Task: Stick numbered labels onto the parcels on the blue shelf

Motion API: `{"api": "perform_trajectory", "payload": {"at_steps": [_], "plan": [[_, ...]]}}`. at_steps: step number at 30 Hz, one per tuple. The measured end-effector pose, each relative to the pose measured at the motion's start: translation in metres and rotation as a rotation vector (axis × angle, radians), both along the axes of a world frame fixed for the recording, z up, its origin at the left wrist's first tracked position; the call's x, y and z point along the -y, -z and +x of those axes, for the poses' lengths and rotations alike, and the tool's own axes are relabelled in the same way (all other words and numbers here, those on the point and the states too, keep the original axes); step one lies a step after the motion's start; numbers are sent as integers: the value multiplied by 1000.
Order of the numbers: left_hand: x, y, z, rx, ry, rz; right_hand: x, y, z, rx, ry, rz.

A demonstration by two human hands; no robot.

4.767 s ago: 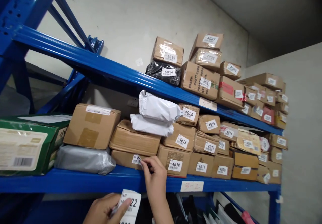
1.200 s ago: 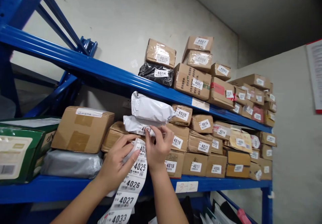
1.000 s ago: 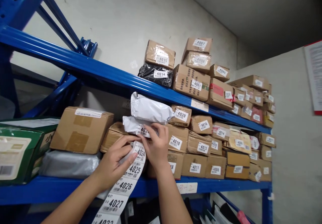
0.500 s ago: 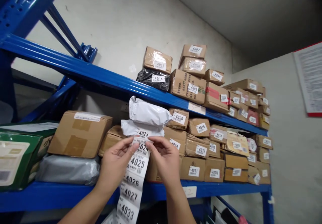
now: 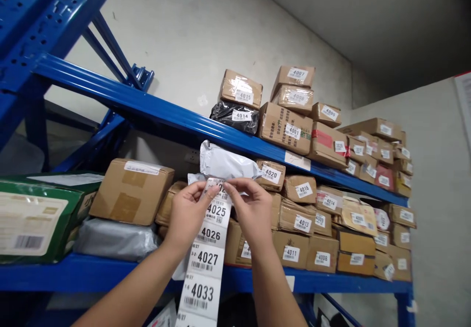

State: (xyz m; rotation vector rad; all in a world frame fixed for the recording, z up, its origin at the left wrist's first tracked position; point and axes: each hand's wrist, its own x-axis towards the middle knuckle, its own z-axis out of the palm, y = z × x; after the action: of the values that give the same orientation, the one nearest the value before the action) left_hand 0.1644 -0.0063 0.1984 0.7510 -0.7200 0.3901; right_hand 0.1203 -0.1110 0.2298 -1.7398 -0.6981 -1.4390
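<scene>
Label strip (image 5: 208,253) hangs lengthwise downward; both hands pinch its top.

Open air above the left end of the upper shelf (image 5: 121,99). Down on the lower shelf (image 5: 91,273) there's a gap over the big cardboard box (image 5: 132,192), clear up to the upper shelf. From the middle to the right end, parcels (image 5: 305,219) are packed tight. The white bag (image 5: 228,163) is jammed right under the upper shelf, and the label strip (image 5: 209,263) hangs across the front edge.
</scene>
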Motion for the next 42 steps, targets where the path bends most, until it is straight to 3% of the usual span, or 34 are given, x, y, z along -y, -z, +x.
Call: {"api": "perform_trajectory", "payload": {"at_steps": [4, 7, 9, 12, 14, 16, 18, 20, 21, 24, 25, 29, 32, 36, 42], "plan": [[2, -4, 3, 10, -78, -11, -2, -6, 4, 268, 226, -111], [2, -2, 3, -1, -33, 120, -3, -13, 8, 365, 316, -162], [-2, 7, 0, -35, -99, 210, 0, -18, 12, 385, 355, -195], [-13, 38, -10, -58, -311, 366, 8, -26, 22, 476, 485, -176], [-24, 66, -16, 50, -423, 448, 14, -31, 27, 502, 561, -159], [-38, 95, -19, 128, -468, 435, 17, -35, 29, 496, 620, -135], [-54, 120, -17, -1, -440, 334, 12, -32, 26, 527, 670, -66], [-71, 139, -10, -228, -366, 227, -2, -18, 18, 558, 594, -75], [-79, 145, -5, -287, -322, 204, -12, -7, 15, 513, 485, -154], [-100, 156, 6, -263, -266, 230, -47, 42, 11, 62, 29, -509], [-105, 158, 8, -263, -279, 234, -58, 60, 13, -91, -75, -546], [-118, 162, 11, -331, -510, 213, -88, 114, 33, -295, -252, -308], [-128, 161, 13, -235, -631, 293, -99, 127, 48, -422, -342, -187], [-141, 158, 18, -217, -498, 347, -108, 128, 54, -490, -366, -128], [-144, 158, 19, -355, -442, 239, -121, 128, 54, -259, -220, -232]]}}
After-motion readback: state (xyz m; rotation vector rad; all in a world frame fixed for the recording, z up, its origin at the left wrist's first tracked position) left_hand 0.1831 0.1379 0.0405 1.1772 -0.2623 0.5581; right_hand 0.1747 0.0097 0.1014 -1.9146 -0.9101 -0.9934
